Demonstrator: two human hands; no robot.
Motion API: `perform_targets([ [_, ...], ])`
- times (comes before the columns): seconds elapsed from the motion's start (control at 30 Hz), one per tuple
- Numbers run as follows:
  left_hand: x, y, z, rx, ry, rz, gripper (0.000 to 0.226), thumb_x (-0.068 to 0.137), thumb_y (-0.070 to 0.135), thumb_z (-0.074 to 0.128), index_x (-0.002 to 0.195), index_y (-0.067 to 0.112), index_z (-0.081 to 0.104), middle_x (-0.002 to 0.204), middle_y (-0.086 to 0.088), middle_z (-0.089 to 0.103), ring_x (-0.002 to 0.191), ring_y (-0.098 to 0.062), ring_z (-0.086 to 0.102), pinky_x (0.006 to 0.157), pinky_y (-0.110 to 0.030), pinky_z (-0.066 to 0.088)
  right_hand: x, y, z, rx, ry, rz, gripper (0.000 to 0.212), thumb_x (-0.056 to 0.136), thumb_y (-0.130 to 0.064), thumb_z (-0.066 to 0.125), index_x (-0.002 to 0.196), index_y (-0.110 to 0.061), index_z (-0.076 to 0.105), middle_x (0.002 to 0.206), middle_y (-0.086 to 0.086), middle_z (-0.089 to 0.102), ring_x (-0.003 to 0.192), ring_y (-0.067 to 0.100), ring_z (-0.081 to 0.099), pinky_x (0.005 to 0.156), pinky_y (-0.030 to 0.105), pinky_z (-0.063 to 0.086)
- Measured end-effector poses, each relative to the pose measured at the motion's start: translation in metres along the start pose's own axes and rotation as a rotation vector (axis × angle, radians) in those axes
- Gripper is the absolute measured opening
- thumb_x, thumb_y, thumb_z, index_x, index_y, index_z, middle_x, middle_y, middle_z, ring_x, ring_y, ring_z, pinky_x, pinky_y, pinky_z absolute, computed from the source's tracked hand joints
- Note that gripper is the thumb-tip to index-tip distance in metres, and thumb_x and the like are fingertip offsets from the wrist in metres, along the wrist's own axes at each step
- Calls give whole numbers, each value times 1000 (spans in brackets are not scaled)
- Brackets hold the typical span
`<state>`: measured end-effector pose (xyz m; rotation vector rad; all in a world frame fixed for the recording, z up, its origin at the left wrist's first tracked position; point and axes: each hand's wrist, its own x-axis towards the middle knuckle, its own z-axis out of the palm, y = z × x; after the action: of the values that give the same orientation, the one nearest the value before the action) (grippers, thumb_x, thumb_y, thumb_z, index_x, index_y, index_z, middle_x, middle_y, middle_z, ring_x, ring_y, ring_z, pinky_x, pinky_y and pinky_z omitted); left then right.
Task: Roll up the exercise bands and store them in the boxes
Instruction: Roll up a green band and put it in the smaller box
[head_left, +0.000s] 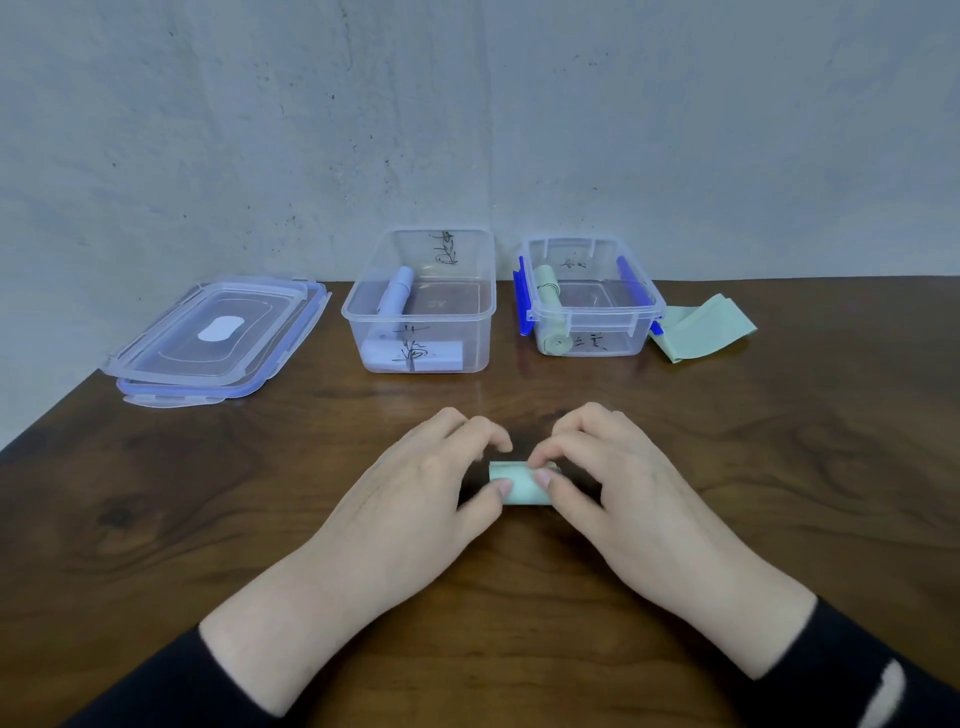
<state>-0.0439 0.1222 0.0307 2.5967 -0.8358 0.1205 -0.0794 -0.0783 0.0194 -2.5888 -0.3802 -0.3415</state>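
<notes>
Far left on the table (156, 519): two stacked lids (218, 338). Right of them, an open clear box (421, 306) with two rolled lilac bands (397, 296) inside. Near centre: left hand (415, 483) and right hand (613, 478), both pinching a small green roll (519, 486) between thumb and curled fingers, low over the table. Far right: a blue-clipped box (592, 296) with two green rolls (550, 306) inside, and just beside it a loose green band (701, 327), flat on the table.
</notes>
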Motion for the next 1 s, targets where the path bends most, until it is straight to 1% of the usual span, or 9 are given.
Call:
perform_targets([
  [0.13, 4, -2, 4, 12, 43, 47, 19, 96, 42, 46, 113, 42, 55, 105, 24, 45, 98, 0, 48, 87, -22, 42, 4, 4, 2, -31, 23, -17, 26, 97, -37, 51, 114, -31, 70, 98, -21, 46, 98, 4, 47, 85, 24, 47],
  [0.3, 8, -9, 12, 119, 25, 56, 40, 88, 61, 46, 125, 44, 49, 109, 26, 45, 101, 0, 43, 90, -25, 39, 7, 7, 4, -105, -102, -35, 50, 94, -49, 54, 141, -35, 47, 111, -22, 41, 107, 2, 42, 99, 28, 41],
  [0.43, 14, -9, 16, 135, 31, 52, 37, 87, 57, 51, 120, 42, 52, 104, 24, 49, 96, -3, 45, 87, -27, 41, 14, 8, 5, -122, -100, -53, 39, 94, -49, 55, 132, -45, 49, 110, -22, 44, 105, 0, 43, 97, 29, 39],
  [0.53, 19, -9, 13, 1, 104, 48, 36, 88, 46, 58, 123, 38, 54, 97, 29, 48, 96, 2, 47, 87, -23, 42, 16, 12, 3, -11, -62, -4, 30, 95, -46, 55, 124, -45, 53, 109, -24, 51, 105, -2, 49, 96, 30, 42],
  [0.63, 25, -2, 12, -61, 203, 73, 39, 90, 41, 57, 129, 34, 54, 107, 27, 52, 104, 3, 48, 92, -20, 41, 17, 21, 0, 184, -66, 95, 24, 92, -49, 58, 116, -46, 52, 111, -25, 60, 108, -4, 54, 95, 30, 49],
  [0.7, 29, 4, 17, -13, 196, 123, 39, 94, 38, 52, 131, 30, 56, 115, 20, 53, 105, -2, 49, 92, -28, 45, 17, 28, -2, 223, -91, 126, 25, 89, -52, 60, 112, -45, 53, 113, -22, 63, 112, -3, 55, 94, 30, 51],
  [0.8, 32, 6, 26, 49, 157, 162, 45, 97, 39, 40, 140, 30, 50, 120, 16, 54, 103, -7, 50, 86, -37, 49, 18, 34, -7, 217, -83, 127, 26, 87, -52, 64, 109, -40, 59, 106, -21, 64, 105, -3, 57, 92, 27, 51],
  [0.9, 29, 5, 26, 62, 102, 160, 48, 99, 42, 30, 146, 38, 37, 129, 24, 49, 108, -4, 47, 90, -35, 46, 18, 37, -10, 281, -68, 130, 30, 87, -53, 62, 115, -44, 58, 109, -26, 61, 110, -3, 55, 97, 29, 48],
  [1.0, 26, 6, 27, -35, 105, 137, 46, 101, 30, 43, 146, 41, 38, 127, 29, 49, 113, -4, 48, 96, -27, 43, 18, 35, -8, 318, -64, 121, 27, 88, -51, 61, 114, -46, 56, 111, -28, 60, 112, -1, 54, 101, 32, 46],
])
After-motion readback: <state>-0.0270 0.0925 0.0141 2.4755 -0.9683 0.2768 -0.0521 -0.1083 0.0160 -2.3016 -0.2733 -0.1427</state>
